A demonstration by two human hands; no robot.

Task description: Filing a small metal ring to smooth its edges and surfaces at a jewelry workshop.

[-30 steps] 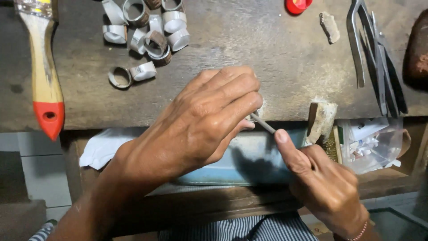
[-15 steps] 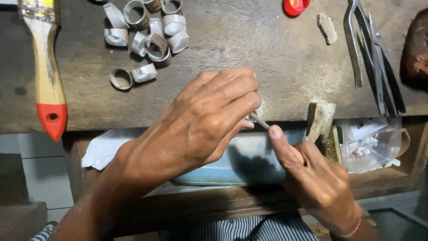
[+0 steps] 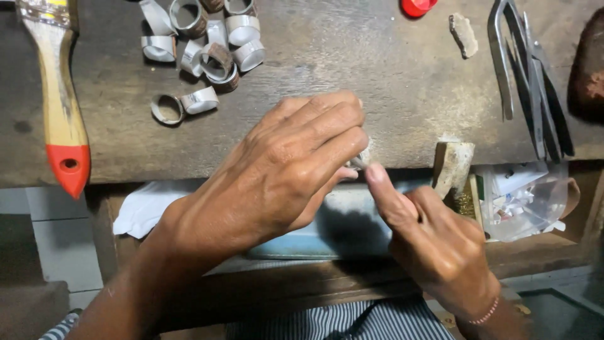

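Our left hand (image 3: 283,170) pinches what seems a small metal piece (image 3: 360,161) at the desk (image 3: 390,82) edge, our right hand (image 3: 434,245) gripping a thin file against it; a slip could nick fingertips.

A clear plastic bag (image 3: 525,204) lies in the drawer below the counter (image 3: 377,82) edge, at the right. It holds white paper slips and small white bits, with a white card at its top. There are no signs or screens.
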